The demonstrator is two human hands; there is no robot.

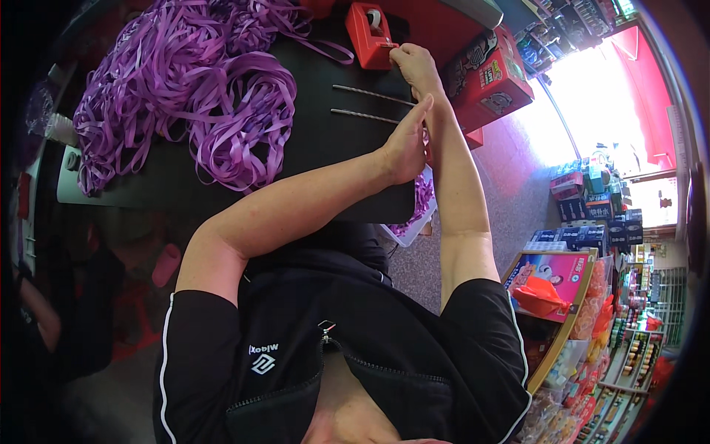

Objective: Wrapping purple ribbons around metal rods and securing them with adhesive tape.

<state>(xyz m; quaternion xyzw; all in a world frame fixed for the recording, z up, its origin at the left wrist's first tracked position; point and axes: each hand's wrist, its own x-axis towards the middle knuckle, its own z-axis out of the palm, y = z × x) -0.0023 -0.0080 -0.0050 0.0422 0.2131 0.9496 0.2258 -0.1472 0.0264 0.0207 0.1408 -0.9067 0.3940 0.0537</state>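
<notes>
Shop interior, stocked shelves behind; black table [310, 133] carries a heap of purple ribbon [185, 96] toward its far left corner. Right hand [414, 66] curls loosely on the red tape dispenser [370, 33] at the far edge; what it grips, cannot tell. Left hand [405, 144] lies flat, fingers straight, beside two thin metal rods [370, 103], holding nothing.

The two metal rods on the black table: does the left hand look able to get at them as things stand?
Probably yes. The left hand rests at the table edge right beside the metal rods, with bare tabletop between; the purple ribbon heap lies off to the side.
</notes>
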